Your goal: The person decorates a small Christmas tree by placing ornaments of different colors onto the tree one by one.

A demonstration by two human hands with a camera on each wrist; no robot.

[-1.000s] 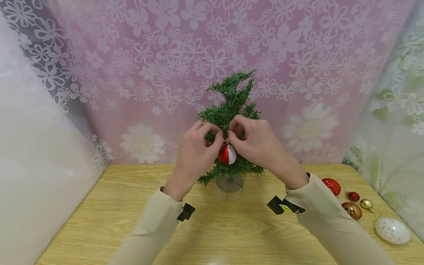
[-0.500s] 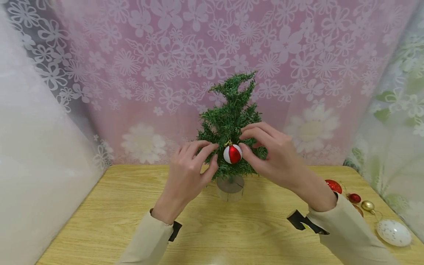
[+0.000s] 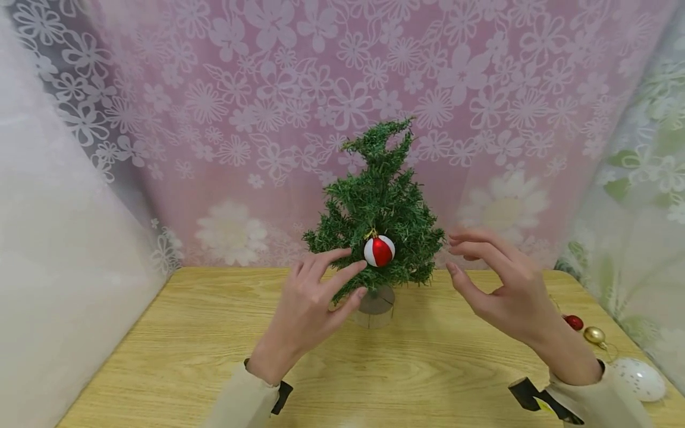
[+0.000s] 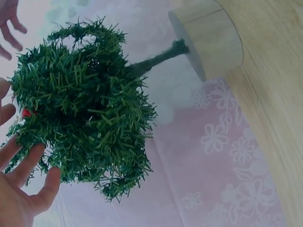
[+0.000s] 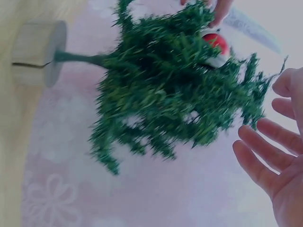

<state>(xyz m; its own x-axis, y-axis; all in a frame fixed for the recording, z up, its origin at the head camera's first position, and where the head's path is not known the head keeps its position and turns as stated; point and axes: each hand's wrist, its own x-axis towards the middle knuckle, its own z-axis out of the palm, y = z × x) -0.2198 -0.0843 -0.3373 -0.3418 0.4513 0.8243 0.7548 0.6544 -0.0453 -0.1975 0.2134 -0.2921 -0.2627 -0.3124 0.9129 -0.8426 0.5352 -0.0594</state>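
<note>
A red and white bauble (image 3: 379, 251) hangs by a gold loop on the front of a small artificial Christmas tree (image 3: 396, 202). The tree stands upright on a round wooden base (image 4: 213, 40). My left hand (image 3: 307, 297) is just left of the bauble, fingers loosely extended, with the index fingertip right at its lower left side. Off to the right of the branches, my right hand (image 3: 508, 291) holds nothing, its fingers parted and gently bent. In the right wrist view the bauble (image 5: 217, 47) shows partly behind green branches.
On the right of the wooden table (image 3: 214, 333) lie a small dark red bauble (image 3: 574, 322), a small gold bauble (image 3: 594, 335) and a white speckled ornament (image 3: 639, 379), partly covered by my right sleeve. A pink floral curtain (image 3: 299, 119) hangs behind the tree.
Both hands have let go of the bauble's loop, and it now hangs turned on the tree. My right hand has moved away to the right; my left has drawn slightly down and left.
</note>
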